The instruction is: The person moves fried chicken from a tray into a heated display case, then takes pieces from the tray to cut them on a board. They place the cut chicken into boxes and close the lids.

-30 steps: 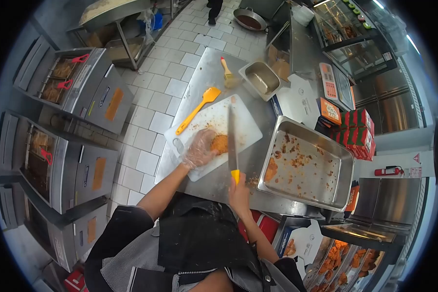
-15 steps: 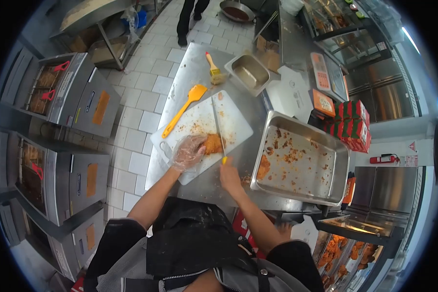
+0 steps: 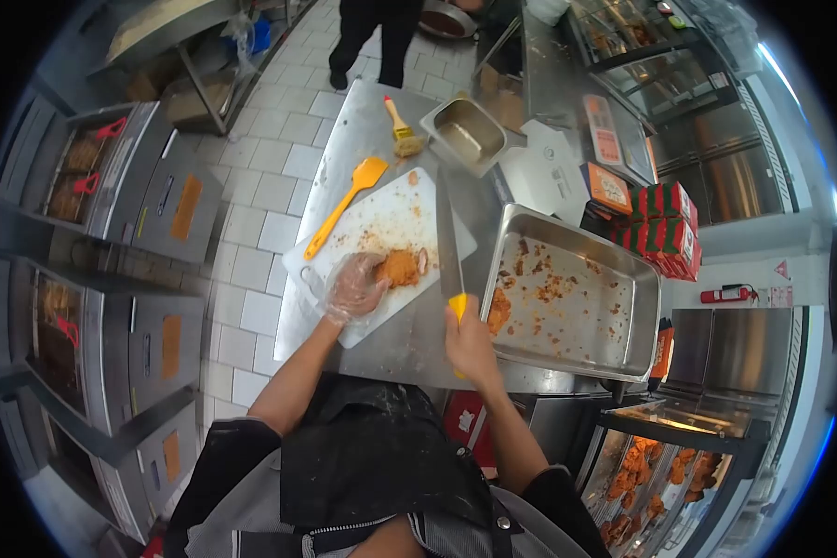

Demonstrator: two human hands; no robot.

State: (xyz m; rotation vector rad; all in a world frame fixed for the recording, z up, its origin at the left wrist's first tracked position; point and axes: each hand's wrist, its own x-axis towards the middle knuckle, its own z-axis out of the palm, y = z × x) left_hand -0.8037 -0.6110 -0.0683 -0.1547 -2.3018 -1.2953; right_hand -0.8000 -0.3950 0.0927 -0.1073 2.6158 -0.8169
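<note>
A breaded fried chicken piece (image 3: 400, 269) lies on the white cutting board (image 3: 388, 200), with a small cut end showing pale meat (image 3: 423, 260) at its right side. My left hand (image 3: 356, 288), in a clear plastic glove, holds the chicken from the left with curled fingers. My right hand (image 3: 473, 346) is bare and wrapped round the yellow handle of a long knife (image 3: 448, 244). The blade points away from me, right of the chicken and apart from it, over the board's right edge. An orange spatula (image 3: 347, 205) lies along the board's left edge.
Right of the board stands a deep steel tray (image 3: 577, 349) with crumbs. Behind are a basting brush (image 3: 400, 126) and a small steel pan (image 3: 460, 153). Red-green boxes (image 3: 660, 228) stack at right. Fryer-like machines (image 3: 167, 200) line the left; a person (image 3: 377, 42) stands beyond the table.
My right hand has moved the knife right, off the chicken, and a cut end now shows. My left hand stays on the chicken. The person beyond the table has come further into view.
</note>
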